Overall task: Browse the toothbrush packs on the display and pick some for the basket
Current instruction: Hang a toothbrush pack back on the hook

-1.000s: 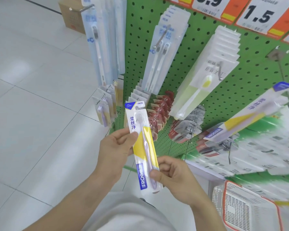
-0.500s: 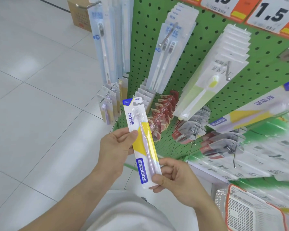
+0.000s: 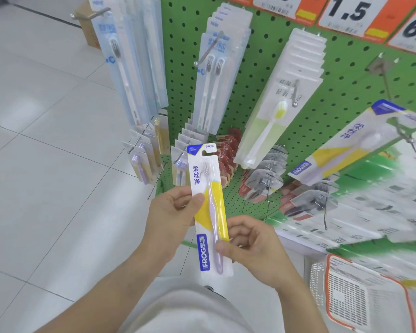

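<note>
Left hand (image 3: 171, 212) pinching toothbrush pack (image 3: 209, 207) mid-edge, right hand (image 3: 252, 246) fingers gripping its lower end, upright

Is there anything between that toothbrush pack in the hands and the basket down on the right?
Nothing visible blocks it. The toothbrush pack is held by the left hand and the right hand, out in front of the display. The basket sits lower right, and only the right forearm and open floor lie between.

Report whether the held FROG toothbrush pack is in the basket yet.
Not yet: the FROG pack is gripped by left hand and right hand, above the basket.
</note>
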A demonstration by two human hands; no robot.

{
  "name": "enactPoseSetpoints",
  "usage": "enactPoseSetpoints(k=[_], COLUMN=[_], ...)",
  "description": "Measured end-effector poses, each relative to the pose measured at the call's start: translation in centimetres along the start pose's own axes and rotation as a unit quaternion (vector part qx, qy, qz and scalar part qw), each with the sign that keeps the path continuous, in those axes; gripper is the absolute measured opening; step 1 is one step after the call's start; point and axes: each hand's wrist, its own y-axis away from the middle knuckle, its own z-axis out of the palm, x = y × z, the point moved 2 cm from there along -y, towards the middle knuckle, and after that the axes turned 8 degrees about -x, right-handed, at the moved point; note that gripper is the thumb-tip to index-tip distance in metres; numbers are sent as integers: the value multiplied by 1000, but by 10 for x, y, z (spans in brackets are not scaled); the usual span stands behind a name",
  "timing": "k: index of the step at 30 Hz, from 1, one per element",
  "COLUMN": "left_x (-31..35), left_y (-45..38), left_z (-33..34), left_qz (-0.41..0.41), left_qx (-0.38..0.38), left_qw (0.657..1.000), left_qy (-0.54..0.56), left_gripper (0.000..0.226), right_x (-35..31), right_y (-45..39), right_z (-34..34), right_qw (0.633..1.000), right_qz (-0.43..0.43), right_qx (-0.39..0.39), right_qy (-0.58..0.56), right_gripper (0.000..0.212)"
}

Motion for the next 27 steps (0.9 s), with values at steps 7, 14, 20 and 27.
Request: enactPoseSetpoints(k=[7, 14, 20, 27], left_x=[14, 16, 12, 5], left_y=[7, 12, 11, 10], left_z=[5, 7, -1, -1], left_qz=[105, 77, 78, 79], left_qx=[48, 22, -7, -12], left_qw=[989, 996, 997, 997], left_qy=[-96, -44, 10, -11], left_gripper=[27, 30, 49, 43], right_x=[5, 0, 3, 3], right_y=[3, 5, 5, 3], right_z=[0, 12, 13, 13], right_qw=[996, 966, 978, 995], right_qz=[-10, -90, -87, -44], right_qx=[61, 106, 102, 89], right_qy=[70, 217, 158, 24], right_gripper=[27, 31, 21, 35])
